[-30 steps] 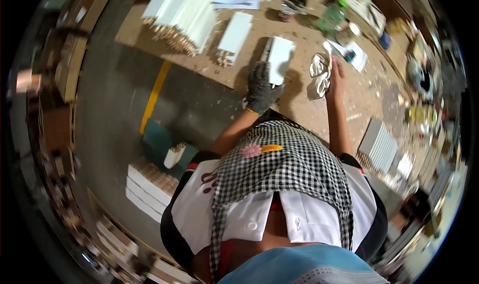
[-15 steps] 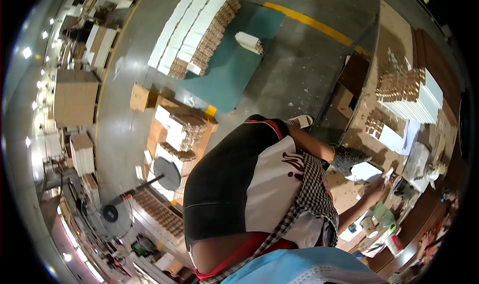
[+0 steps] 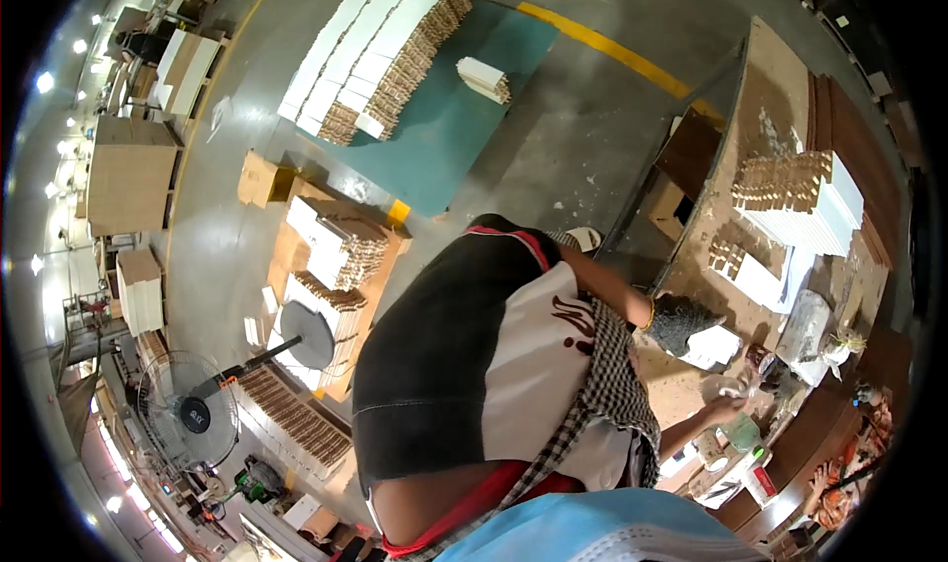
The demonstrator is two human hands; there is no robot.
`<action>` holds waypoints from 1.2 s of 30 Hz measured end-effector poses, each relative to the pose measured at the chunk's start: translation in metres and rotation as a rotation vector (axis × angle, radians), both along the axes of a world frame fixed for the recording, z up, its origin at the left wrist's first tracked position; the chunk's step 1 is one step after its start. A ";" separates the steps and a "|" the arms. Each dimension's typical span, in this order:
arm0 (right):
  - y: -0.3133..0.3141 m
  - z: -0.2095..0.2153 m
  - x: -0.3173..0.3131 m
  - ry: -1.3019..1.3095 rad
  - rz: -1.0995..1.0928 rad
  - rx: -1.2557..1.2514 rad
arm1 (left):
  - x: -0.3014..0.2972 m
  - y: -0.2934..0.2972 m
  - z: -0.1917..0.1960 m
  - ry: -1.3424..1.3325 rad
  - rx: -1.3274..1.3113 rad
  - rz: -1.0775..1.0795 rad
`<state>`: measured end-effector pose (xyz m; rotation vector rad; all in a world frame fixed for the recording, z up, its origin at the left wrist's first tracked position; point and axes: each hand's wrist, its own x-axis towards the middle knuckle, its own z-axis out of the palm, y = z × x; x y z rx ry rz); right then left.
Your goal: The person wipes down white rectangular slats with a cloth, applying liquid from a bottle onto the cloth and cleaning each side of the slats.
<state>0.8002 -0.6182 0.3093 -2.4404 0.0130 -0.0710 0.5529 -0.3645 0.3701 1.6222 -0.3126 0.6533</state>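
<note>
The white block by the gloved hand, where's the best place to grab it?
Probably pinch the white block by its far edges, coming from the side away from the gloved left hand. That hand covers part of the near side, while the far part sticks out bare, with straight edges. How thick it is, I can't tell.

Knit glove (image 3: 681,323), smooth pnl (image 3: 715,347), wd tbl (image 3: 679,389)

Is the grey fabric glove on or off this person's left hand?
On: the grey fabric glove covers the left hand, stopping at the wrist.
</note>
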 end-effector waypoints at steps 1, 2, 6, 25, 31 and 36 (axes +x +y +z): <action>-0.011 0.021 -0.009 -0.028 -0.068 0.151 | -0.001 -0.003 0.012 -0.045 -0.071 -0.095; -0.018 0.039 -0.022 -0.072 -0.045 0.226 | -0.001 -0.006 0.023 -0.098 -0.145 -0.196; 0.026 0.080 -0.078 -0.187 0.243 0.219 | -0.007 0.000 0.025 0.020 -0.398 -0.405; 0.049 0.059 -0.086 -0.178 0.010 0.002 | 0.012 0.007 -0.018 1.073 -1.609 -0.228; -0.006 0.050 -0.152 0.048 0.278 -0.097 | 0.004 0.034 -0.103 1.157 -2.742 -0.793; -0.140 -0.022 -0.109 -0.136 -0.380 -0.262 | 0.032 0.009 -0.034 1.181 -1.211 -0.190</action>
